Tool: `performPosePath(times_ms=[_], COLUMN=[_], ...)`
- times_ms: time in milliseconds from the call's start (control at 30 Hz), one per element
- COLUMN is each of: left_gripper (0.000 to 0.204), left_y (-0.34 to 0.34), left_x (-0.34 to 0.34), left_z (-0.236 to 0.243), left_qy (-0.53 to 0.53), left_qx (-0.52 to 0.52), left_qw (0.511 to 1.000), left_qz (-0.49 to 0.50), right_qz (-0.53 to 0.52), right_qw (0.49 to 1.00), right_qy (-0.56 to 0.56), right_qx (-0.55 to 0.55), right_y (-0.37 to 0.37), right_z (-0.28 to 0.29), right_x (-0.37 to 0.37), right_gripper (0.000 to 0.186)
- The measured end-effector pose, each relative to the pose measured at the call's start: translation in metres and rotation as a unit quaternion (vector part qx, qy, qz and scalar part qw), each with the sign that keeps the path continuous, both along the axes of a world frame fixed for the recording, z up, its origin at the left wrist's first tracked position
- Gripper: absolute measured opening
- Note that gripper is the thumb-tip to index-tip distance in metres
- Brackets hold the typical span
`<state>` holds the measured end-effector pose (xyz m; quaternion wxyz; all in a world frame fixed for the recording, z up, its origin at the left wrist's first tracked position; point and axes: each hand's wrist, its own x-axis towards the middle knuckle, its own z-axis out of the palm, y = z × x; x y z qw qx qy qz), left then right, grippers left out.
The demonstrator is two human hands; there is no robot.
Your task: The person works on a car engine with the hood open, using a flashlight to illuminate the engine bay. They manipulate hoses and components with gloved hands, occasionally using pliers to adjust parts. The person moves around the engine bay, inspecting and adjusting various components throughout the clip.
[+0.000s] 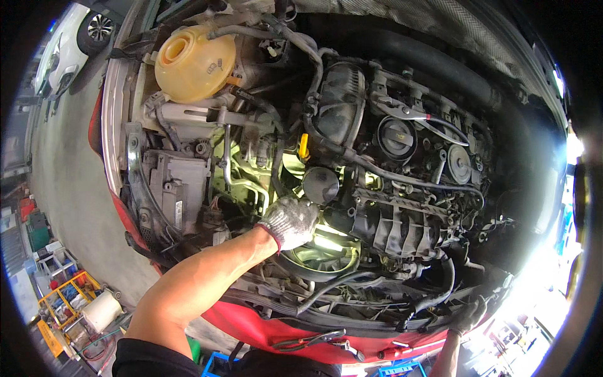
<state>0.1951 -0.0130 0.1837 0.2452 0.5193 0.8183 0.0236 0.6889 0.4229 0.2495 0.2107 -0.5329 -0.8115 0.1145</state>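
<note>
In an open car engine bay, my left hand [290,221], in a grey knit glove with a dark red cuff, reaches down among the parts. Its fingers are curled and partly hidden; what they hold, if anything, I cannot make out. Just beyond them sits a round black cap-like part [321,185], and a lit round opening [326,259] lies below the hand. My right hand [468,317], gloved and dim, rests with its fingers extended on the front edge of the bay at the right. Pliers [408,113] lie on the engine near the black oil filler cap [397,137].
A yellowish coolant tank [195,63] stands at the far left. Near it are a yellow-orange handle [303,146] and several hoses. Pliers [308,341] and other hand tools lie on the red front bumper [251,327]. A yellow cart [66,301] stands on the floor at left.
</note>
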Motion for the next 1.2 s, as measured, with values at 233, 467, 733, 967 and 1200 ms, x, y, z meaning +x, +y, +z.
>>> performPosePath(times_ms=[233, 467, 733, 967, 1200], left_gripper=[0.036, 0.053, 0.05, 0.055, 0.081], left_y=[0.017, 0.013, 0.021, 0.0, 0.006], left_x=[-0.01, -0.008, 0.007, 0.03, 0.013], left_z=[-0.011, -0.04, -0.004, 0.049, 0.009], left_qy=[-0.059, -0.04, -0.027, -0.009, -0.133], left_qx=[-0.136, -0.151, -0.139, -0.228, -0.324], left_qw=[0.988, 0.987, 0.99, 0.973, 0.936], left_qz=[0.039, 0.043, 0.018, 0.019, -0.041], right_qz=[0.032, -0.011, 0.01, 0.028, 0.051], right_qw=[0.999, 1.0, 0.999, 0.995, 0.997], right_qy=[0.029, 0.007, 0.034, 0.097, 0.036], right_qx=[-0.012, -0.02, 0.012, 0.007, 0.035], right_y=[0.008, -0.011, -0.017, -0.001, -0.008], right_z=[-0.006, 0.008, 0.011, 0.001, 0.001], right_x=[0.017, -0.02, -0.027, -0.005, -0.018], right_gripper=[0.033, 0.031, 0.028, 0.03, 0.031])
